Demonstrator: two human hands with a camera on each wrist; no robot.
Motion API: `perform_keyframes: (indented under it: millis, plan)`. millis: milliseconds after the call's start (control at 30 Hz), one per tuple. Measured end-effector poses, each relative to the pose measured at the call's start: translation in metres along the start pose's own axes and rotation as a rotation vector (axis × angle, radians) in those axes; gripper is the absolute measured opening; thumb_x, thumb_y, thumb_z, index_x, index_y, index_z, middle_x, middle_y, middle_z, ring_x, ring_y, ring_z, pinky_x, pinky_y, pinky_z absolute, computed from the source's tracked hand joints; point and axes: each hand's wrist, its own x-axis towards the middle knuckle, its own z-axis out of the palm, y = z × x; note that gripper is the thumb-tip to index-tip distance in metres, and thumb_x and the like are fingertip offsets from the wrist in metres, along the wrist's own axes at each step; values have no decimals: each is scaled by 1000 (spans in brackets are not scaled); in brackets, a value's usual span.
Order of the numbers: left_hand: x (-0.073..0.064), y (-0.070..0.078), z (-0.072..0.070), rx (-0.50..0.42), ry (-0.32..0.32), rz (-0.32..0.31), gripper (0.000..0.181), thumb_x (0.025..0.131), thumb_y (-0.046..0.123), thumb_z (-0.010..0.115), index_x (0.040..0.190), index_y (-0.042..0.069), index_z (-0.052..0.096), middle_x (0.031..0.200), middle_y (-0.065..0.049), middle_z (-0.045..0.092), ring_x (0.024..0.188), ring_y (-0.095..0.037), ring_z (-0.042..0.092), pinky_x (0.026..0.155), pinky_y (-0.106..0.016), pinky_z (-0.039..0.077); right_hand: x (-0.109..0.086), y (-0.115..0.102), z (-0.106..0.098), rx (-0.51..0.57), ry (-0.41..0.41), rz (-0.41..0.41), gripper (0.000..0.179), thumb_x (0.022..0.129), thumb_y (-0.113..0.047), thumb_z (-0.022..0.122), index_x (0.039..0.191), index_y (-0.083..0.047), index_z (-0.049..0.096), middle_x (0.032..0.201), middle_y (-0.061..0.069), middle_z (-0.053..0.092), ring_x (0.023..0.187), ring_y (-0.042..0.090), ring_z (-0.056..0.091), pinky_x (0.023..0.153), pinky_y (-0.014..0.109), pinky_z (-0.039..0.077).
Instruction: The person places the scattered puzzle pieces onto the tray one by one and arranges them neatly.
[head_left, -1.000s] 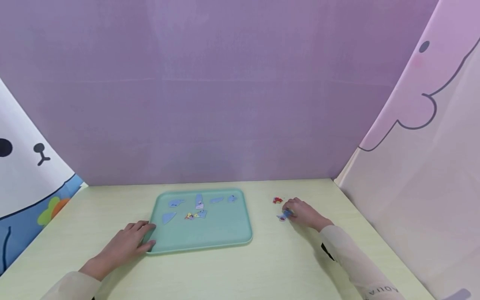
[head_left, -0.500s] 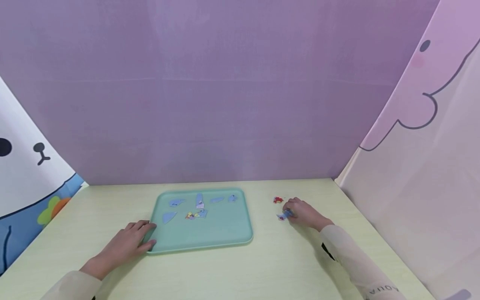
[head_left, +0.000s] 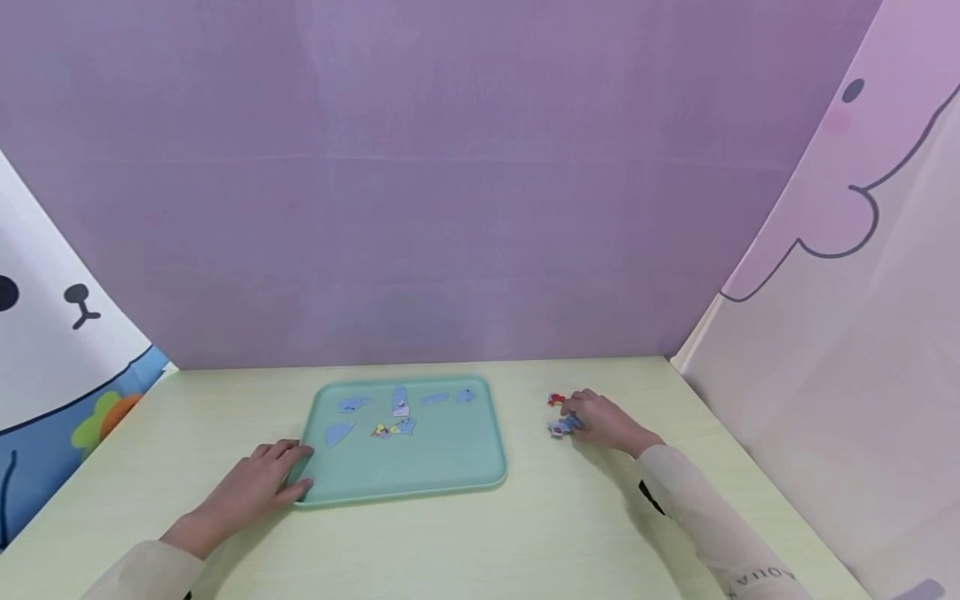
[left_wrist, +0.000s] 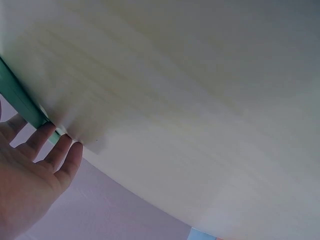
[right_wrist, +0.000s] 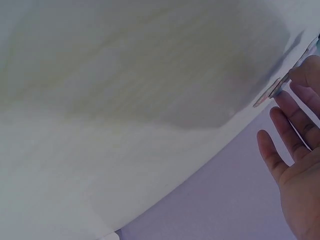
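Observation:
In the head view my right hand (head_left: 606, 423) is low over the right of the table, with thumb and forefinger pinching a blue puzzle piece (head_left: 564, 427). The right wrist view shows the thumb and forefinger of my right hand (right_wrist: 302, 165) at thin flat pieces (right_wrist: 274, 92), other fingers held loosely out. Just beyond lies a red puzzle piece (head_left: 555, 399), partly near the fingertips. My left hand (head_left: 251, 490) rests against the left rim of a green tray (head_left: 420, 467), fingers fairly straight; its fingertips touch the rim in the left wrist view.
Several flat bluish pieces (head_left: 339, 434) lie spread in the tray's back half, with a yellow-and-pink piece (head_left: 381, 432) among them. A pale table (head_left: 480, 550) surrounds the tray. A purple backdrop (head_left: 450, 208) stands at its rear edge, and printed cloths flank both sides.
My right hand has shifted slightly left and away, its fingertips nearer the red piece. The blue piece at its fingers has moved slightly left. My left hand and the tray stay put.

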Motion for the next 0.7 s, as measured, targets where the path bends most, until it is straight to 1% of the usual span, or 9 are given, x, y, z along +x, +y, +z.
perform_keyframes:
  millis: [200, 400, 700]
  plan:
    - [0, 0, 0, -9, 1, -1, 43, 81, 34, 66, 114, 7, 60, 115, -16, 58, 99, -39, 55, 71, -52, 47, 6, -7, -1, 14, 16, -23, 25, 72, -5, 72, 96, -3, 66, 91, 5, 61, 85, 18, 53, 76, 35, 48]
    - [0, 0, 1, -11, 0, -8, 43, 81, 34, 66, 113, 7, 60, 114, -16, 58, 99, -38, 55, 71, -52, 47, 14, -16, 2, 17, 22, -73, 25, 72, -7, 73, 95, -4, 66, 95, 6, 62, 88, 20, 55, 77, 34, 49]
    - [0, 0, 1, -12, 5, -2, 42, 81, 34, 67, 113, 7, 60, 114, -15, 58, 99, -38, 55, 70, -52, 47, 28, -35, 3, 31, 34, -123, 26, 72, -7, 73, 97, -5, 66, 93, 5, 63, 86, 17, 54, 75, 31, 48]
